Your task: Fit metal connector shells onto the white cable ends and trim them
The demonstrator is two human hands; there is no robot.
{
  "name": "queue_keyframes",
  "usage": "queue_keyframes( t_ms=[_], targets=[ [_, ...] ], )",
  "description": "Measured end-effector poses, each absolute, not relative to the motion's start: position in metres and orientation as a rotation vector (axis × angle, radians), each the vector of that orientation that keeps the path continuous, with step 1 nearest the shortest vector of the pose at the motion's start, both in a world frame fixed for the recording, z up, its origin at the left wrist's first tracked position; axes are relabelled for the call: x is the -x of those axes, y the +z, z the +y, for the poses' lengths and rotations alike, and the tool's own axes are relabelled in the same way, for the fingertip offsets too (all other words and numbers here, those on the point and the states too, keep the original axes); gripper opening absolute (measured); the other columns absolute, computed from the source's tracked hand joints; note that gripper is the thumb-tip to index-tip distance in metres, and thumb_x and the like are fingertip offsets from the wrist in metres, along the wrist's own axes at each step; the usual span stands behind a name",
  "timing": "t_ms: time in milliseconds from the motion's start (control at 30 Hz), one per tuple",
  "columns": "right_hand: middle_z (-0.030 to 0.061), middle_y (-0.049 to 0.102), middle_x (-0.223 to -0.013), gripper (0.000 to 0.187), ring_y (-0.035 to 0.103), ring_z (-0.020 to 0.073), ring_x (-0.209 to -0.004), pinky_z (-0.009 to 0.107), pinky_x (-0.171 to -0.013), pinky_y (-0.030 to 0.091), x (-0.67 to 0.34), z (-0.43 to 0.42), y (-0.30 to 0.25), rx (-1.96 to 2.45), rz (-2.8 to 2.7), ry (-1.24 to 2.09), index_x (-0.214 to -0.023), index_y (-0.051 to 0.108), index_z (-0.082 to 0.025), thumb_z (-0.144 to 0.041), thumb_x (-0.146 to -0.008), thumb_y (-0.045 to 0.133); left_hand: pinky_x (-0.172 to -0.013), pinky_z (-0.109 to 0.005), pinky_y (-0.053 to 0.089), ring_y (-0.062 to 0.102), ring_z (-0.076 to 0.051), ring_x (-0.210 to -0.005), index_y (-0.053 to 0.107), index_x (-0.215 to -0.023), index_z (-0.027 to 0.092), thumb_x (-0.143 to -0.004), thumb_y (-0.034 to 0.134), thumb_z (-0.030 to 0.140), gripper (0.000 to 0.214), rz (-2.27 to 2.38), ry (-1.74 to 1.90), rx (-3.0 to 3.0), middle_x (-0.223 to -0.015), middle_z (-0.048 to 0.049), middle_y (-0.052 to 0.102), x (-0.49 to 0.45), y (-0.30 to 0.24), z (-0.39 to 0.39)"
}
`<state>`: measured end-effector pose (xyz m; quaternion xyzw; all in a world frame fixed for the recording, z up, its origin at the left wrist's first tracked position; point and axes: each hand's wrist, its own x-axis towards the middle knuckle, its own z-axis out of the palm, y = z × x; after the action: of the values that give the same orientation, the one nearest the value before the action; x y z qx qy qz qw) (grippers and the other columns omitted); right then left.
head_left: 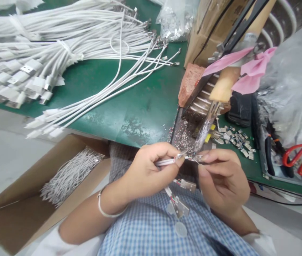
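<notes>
My left hand [156,170] is closed on white cables [165,162], pinching their stripped ends between thumb and fingertips. Below it, small metal connectors [179,208] on thin wires hang in front of the checked apron. Close by on the right, my right hand [223,177] pinches a small metal connector [195,157] between thumb and forefinger. That connector meets the wire ends just under the tip of a soldering iron [204,129]; whether the tip touches it I cannot tell. The iron has a wooden handle tied with pink cloth and points down toward me.
Bundled white USB cables [33,64] and several loose ones [100,96] lie on the green table. Small connectors [238,140] are scattered beside the iron. A brick [189,83], red-handled scissors [300,158] and an open cardboard box [14,199] with more cables are around.
</notes>
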<state>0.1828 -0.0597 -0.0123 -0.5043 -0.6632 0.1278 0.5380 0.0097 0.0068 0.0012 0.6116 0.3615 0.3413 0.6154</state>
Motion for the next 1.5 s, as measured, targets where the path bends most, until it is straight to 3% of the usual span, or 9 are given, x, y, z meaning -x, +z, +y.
queue_keyframes(
  t_ms=[433,1067,1500],
  targets=[
    [0.0037,0.060,-0.094,0.025,0.064,0.0188,-0.086,0.036,-0.073,0.059,-0.181,-0.060,-0.014,1.242,-1.584,0.299,-0.092,0.061,-0.021,-0.001,-0.078,0.063,-0.040,-0.012,0.027,0.033,-0.003,-0.045,0.062,-0.073,0.013,-0.082,0.059,0.009,0.010,0.826,0.800,-1.401,-0.053,0.0076,0.045,-0.009,0.000,0.004],
    [0.0035,0.058,-0.094,0.023,0.062,0.0177,-0.087,0.033,-0.071,0.058,-0.180,-0.063,-0.012,1.222,-1.594,0.349,-0.090,0.060,-0.020,0.000,-0.078,0.062,-0.045,-0.012,0.035,0.040,-0.003,-0.048,0.063,-0.073,0.013,-0.077,0.057,0.002,0.013,0.840,0.812,-1.517,-0.057,0.0072,0.051,-0.006,0.001,0.003],
    [0.0047,0.056,-0.095,0.029,0.065,0.0202,-0.088,0.038,-0.074,0.058,-0.185,-0.077,-0.019,1.177,-1.593,0.535,-0.094,0.060,-0.020,0.003,-0.077,0.059,-0.043,-0.017,0.031,0.036,-0.006,-0.047,0.063,-0.077,0.014,-0.086,0.059,0.020,0.012,0.832,0.660,-1.369,-0.055,0.0052,0.048,0.000,-0.008,-0.005]
  ],
)
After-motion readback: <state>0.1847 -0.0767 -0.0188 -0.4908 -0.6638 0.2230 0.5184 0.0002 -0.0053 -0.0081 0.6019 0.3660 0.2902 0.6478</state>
